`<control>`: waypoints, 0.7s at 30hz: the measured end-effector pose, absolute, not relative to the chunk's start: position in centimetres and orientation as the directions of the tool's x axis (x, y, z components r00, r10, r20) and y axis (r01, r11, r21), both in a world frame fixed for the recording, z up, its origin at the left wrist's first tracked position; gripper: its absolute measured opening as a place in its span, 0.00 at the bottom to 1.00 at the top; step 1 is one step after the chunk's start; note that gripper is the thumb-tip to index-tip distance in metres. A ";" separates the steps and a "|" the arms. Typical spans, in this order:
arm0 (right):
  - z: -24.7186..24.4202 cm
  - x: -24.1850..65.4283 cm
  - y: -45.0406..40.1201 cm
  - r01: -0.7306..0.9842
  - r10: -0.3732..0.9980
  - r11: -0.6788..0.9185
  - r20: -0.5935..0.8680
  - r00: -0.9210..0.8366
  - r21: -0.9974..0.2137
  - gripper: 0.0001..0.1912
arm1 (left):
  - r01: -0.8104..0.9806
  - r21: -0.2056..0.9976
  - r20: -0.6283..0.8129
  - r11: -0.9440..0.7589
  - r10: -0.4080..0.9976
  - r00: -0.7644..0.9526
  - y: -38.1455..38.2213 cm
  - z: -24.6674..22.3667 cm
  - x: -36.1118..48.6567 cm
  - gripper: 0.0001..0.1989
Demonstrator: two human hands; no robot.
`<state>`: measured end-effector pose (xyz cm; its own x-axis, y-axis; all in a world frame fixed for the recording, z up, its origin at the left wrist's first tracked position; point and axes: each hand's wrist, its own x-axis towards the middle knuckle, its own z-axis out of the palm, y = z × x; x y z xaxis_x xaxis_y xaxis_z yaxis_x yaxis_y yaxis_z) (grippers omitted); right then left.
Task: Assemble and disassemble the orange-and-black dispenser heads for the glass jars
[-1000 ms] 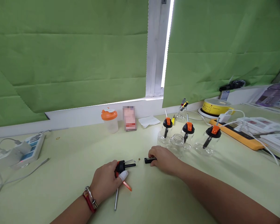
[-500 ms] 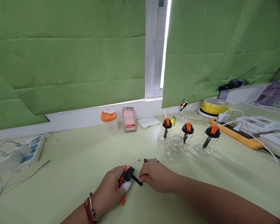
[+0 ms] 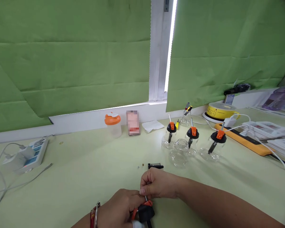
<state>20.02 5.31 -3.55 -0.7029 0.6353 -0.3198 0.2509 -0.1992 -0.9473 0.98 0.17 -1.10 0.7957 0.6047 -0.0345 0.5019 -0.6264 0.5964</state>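
Clasping black-and-orange lid [image 3: 146, 213], left hand [image 3: 121, 205] curled closed.

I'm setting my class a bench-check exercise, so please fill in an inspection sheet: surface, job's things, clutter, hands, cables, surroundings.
Surface: pale tabletop, two tiny loose bits.
Job's things: black-and-orange lid in hand; black spring piece lying beyond the right hand; three lidded jars; open jar.
Clutter: orange-lidded cup, white paper, yellow container.
Hands: left hand grips the lid; right hand has its fingertips by the lid's metal rod, hold unclear.
Cables: white cables left and right; orange power strip at right.
Surroundings: green blinds, window frame.
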 end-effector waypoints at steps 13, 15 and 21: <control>-6.3 17.9 5.8 0.438 0.484 0.871 0.233 -0.843 -0.224 0.15 | 0.382 0.636 -0.032 -0.670 0.472 0.881 -0.2 -1.6 1.8 0.10; -6.4 17.7 5.8 0.466 0.495 0.867 0.192 -0.847 -0.179 0.18 | 0.403 0.653 -0.045 -0.641 0.499 0.866 -0.2 -1.4 1.5 0.10; -4.1 18.7 5.3 0.473 0.651 0.720 0.260 -0.713 -0.508 0.16 | 0.519 0.709 -0.077 -0.477 0.680 0.729 0.6 -0.8 -0.3 0.08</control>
<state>18.69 5.27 -4.08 -0.7133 0.6510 0.2595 0.4727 0.7203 -0.5076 -0.33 0.56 -0.80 0.7295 0.6796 -0.0773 0.5194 -0.4768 0.7091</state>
